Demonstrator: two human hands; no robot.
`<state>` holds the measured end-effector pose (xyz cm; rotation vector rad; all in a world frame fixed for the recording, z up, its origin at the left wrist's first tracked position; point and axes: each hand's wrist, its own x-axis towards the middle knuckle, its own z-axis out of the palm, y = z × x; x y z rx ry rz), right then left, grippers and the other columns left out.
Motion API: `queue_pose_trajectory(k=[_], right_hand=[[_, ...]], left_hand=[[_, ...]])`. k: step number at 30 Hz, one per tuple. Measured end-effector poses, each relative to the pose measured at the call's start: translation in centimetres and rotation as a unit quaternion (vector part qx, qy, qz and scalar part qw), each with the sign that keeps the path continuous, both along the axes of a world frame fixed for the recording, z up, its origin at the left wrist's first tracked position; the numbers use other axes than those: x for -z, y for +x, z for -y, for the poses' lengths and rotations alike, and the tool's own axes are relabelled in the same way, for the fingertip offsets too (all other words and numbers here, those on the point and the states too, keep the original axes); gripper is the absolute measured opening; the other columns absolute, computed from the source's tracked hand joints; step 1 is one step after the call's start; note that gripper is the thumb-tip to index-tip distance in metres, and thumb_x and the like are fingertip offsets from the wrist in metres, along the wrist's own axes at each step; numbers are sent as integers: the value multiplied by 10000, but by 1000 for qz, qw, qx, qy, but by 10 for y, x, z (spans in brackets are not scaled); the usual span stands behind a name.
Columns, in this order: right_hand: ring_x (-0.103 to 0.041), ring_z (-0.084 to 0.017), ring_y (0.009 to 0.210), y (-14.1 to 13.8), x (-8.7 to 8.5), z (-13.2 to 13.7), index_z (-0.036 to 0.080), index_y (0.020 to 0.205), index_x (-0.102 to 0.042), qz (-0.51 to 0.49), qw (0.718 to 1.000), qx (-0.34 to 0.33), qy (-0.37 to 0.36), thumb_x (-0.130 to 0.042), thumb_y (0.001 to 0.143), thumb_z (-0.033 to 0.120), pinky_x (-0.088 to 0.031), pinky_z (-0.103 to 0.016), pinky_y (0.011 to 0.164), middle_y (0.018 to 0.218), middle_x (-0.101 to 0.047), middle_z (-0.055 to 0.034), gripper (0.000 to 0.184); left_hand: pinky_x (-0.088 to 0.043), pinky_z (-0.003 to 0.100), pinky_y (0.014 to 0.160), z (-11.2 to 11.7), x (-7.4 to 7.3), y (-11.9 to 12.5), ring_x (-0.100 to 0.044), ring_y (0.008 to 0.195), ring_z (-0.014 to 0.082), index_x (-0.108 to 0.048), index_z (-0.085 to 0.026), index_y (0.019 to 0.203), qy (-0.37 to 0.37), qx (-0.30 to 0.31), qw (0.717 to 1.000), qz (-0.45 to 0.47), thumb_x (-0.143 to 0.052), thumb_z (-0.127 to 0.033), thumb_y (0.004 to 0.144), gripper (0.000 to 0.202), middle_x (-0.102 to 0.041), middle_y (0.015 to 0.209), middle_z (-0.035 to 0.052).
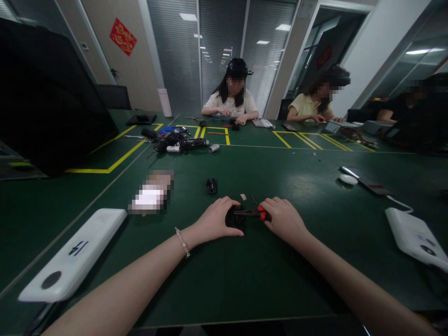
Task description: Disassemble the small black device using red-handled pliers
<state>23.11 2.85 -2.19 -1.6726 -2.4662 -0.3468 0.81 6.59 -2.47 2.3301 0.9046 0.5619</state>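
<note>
Pliers [249, 213] fill the right hand [283, 217], which is closed round the red grips. Their long axis runs crosswise, nose pointing left, its tip over a small black part [232, 223] on the table; whether the nose bites anything I can't tell from here. The left hand [217, 220] is nearer the part, curving about it in a C, thumb on the near side and fingers on the far side, apparently steadying it.

Just beyond lie a pale scrap [243, 197], some dark slivers [253, 199] and, farther left, another black piece [211, 185]. The green table [297, 289] carries a white device [79, 252] by the left forearm and a second white unit [415, 235] well off to the right. Past a heap of tools and cables [175, 140], co-workers sit bent over pieces of their own, before blinds [224, 42].
</note>
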Motion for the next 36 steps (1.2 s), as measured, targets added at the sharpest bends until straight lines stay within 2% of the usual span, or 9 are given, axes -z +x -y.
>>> queue_pose_trajectory(k=[13,25,36], right_hand=[[-483,-218,838,0,-4,4,173,941,-562,57,997,-17,52,-582,632,155,-353,-356,730,934,-587,-71,311],[-483,-198,807,1,-1,-1,177,914,-560,18,1000,-4,9,-575,636,161,-366,-329,696,904,-582,-58,279],[-473,-215,834,2,-3,1,172,947,-556,53,997,-22,50,-562,643,162,-348,-343,720,945,-559,-77,305]], left_hand=[[-411,386,805,1,1,-1,-489,952,246,-455,-232,1113,5,2,1000,4,-708,-473,563,652,-498,1039,45],[-407,390,809,1,-1,-1,-489,949,247,-457,-223,1110,6,2,1000,-2,-703,-478,569,647,-495,1038,52],[-410,387,808,1,0,0,-484,963,252,-450,-232,1123,3,2,1000,-2,-705,-480,563,664,-493,1051,51]])
